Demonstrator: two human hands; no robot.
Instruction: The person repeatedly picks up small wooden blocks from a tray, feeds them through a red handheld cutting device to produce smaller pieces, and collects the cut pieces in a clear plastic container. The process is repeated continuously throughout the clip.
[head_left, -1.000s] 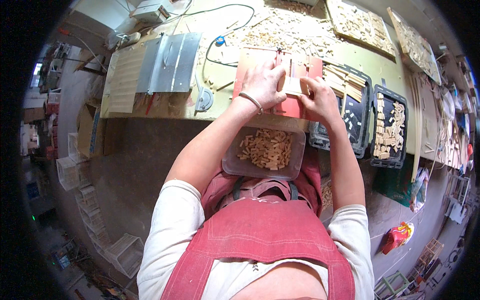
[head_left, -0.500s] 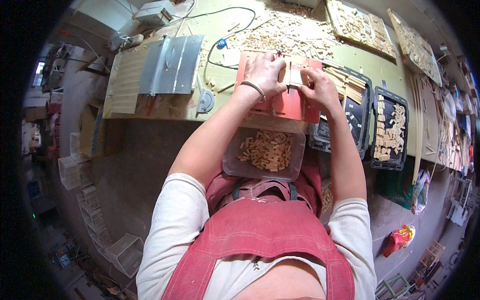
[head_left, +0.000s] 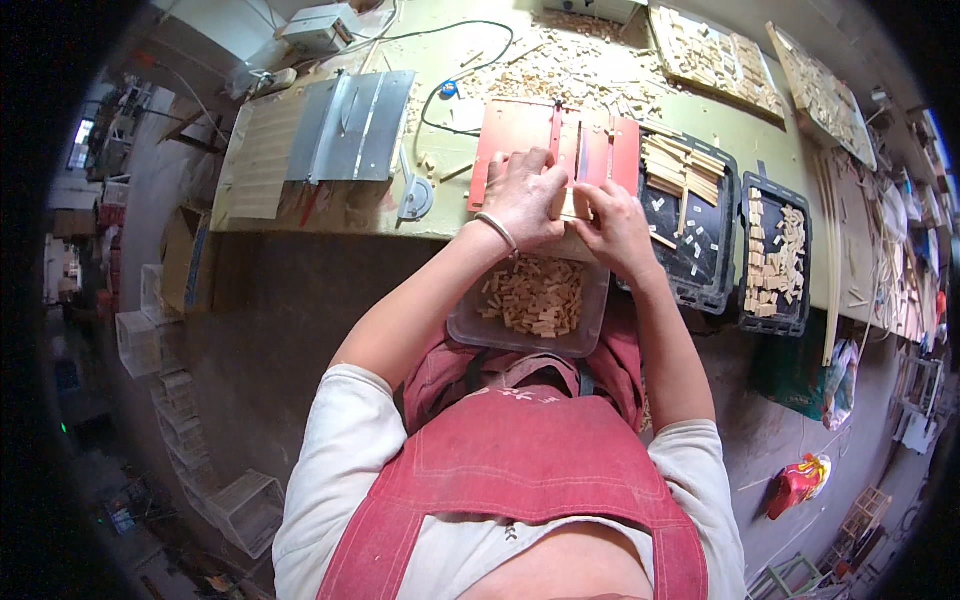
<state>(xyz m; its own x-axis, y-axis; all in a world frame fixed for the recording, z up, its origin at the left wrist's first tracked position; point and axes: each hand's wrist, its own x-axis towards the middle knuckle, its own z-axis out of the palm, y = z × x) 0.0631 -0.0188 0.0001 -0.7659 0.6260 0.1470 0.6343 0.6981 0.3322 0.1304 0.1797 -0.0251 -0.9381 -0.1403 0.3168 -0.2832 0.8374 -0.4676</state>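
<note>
My left hand (head_left: 522, 202) and my right hand (head_left: 616, 226) are close together over the near edge of a red saw table (head_left: 620, 160). A narrow slot (head_left: 581, 150) runs through the red top, beside a rail. Between my fingertips is a small pale wood piece (head_left: 571, 206), mostly covered by them. Fingers of both hands are closed on it, the left from one side and the right from the other. Just below my hands, a clear plastic bin (head_left: 470, 328) holds a heap of small wood blocks (head_left: 535, 300).
To the right stand a black crate (head_left: 705, 290) with wood strips (head_left: 690, 170) and a black tray (head_left: 748, 250) of small blocks. Wood scraps (head_left: 590, 75) litter the back of the green bench (head_left: 445, 215). A grey metal saw table (head_left: 375, 130) is at left.
Both hands have drawn back toward me with the wood piece, from the middle of the red top to its near edge. The slot and rail now show uncovered.
</note>
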